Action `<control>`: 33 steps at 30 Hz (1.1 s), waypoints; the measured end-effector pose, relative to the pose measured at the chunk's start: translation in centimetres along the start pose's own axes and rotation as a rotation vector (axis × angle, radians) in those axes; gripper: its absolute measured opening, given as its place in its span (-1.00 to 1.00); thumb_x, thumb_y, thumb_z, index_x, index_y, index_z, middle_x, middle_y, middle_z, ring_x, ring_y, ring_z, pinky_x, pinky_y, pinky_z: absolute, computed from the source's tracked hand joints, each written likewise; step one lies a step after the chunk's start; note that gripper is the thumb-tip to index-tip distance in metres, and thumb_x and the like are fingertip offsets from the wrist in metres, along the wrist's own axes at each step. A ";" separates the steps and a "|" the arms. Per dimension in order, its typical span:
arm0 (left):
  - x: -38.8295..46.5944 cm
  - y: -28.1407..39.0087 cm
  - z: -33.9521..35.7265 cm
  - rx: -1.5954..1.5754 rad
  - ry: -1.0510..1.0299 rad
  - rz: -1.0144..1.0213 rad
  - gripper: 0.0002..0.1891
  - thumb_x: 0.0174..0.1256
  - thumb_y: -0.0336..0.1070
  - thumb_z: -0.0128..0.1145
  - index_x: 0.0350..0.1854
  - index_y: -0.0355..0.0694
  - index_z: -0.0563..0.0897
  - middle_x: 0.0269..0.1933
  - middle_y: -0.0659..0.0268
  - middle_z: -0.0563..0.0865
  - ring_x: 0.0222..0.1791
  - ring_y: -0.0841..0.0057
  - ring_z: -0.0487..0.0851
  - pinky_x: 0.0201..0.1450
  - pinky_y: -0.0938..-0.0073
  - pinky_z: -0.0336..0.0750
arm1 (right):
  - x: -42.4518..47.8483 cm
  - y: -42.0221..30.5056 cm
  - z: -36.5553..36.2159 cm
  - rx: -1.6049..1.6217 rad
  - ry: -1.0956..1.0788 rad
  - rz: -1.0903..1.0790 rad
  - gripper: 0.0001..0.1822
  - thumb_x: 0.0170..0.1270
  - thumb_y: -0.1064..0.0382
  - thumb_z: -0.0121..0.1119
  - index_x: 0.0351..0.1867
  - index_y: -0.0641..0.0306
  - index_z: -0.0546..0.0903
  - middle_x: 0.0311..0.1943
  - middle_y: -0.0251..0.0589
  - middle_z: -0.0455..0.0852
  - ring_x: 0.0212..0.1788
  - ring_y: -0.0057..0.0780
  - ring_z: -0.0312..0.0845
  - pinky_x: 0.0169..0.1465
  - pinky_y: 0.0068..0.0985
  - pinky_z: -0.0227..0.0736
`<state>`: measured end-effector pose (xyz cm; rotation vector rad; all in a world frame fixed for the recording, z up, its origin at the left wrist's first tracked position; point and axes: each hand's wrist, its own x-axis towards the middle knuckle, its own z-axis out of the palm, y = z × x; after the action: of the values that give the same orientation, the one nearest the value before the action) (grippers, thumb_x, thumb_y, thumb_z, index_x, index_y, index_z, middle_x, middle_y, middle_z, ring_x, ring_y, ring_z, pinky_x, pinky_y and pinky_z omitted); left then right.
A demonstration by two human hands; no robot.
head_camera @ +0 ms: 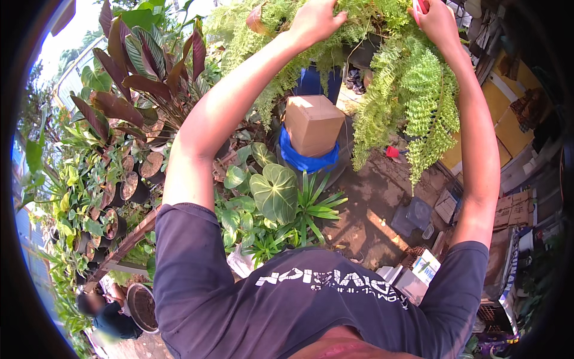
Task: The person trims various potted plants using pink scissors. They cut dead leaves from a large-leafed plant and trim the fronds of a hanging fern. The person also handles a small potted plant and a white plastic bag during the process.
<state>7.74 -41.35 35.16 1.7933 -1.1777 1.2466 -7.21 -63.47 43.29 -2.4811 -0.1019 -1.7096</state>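
Both my arms reach up to a bushy hanging fern [426, 89] at the top of the view. Its long fronds drape over a dark pot [363, 53]. My left hand [317, 20] is among the fronds at the left, thumb apart; its fingertips are cut off by the picture's edge, so its hold cannot be told. On the fern's other side, my right hand [437, 21] grips a red-looped handle [419, 9], which looks like that of scissors. The blades are out of sight.
Below the fern, a cardboard box [314, 123] stands in blue plastic [309, 158], before a blue barrel [334, 83]. Potted plants [148, 164] crowd the left; broad-leaved plants [274, 193] grow nearer. A person [112, 316] is low at left. Plastic containers [410, 215] lie right.
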 end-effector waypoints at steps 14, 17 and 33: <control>8.0 -4.4 -2.5 0.172 0.131 0.013 -0.53 0.22 -0.50 0.17 0.23 -0.19 0.66 0.20 -0.04 0.70 0.24 0.09 0.63 0.34 0.13 0.49 | 1.9 2.7 1.7 0.102 0.039 -0.169 -0.81 0.37 0.24 0.23 -0.27 0.36 0.64 -0.49 0.12 0.68 -0.48 0.02 0.60 -0.34 -0.17 0.46; 7.1 0.7 -6.9 0.535 -0.057 0.583 -0.42 0.22 -0.50 0.19 0.36 -0.09 0.59 0.48 0.06 0.48 0.52 0.14 0.37 0.52 0.11 0.29 | 2.4 2.2 2.1 0.135 0.019 -0.138 -0.83 0.37 0.25 0.22 -0.21 0.33 0.66 -0.49 0.07 0.70 -0.48 -0.08 0.60 -0.33 -0.22 0.47; 12.1 2.3 -4.2 0.069 -0.467 0.282 -0.63 0.46 0.00 0.03 0.00 -0.20 0.62 -0.14 -0.02 0.78 -0.08 0.08 0.76 0.00 0.10 0.59 | 2.6 1.6 0.9 0.208 -0.046 -0.095 -0.88 0.28 0.29 0.24 -0.25 0.29 0.67 -0.50 -0.06 0.69 -0.46 -0.30 0.57 -0.31 -0.31 0.48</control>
<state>5.86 -42.30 47.96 2.0944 -1.7123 1.0533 -5.23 -64.97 45.33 -2.3969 -0.3880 -1.5855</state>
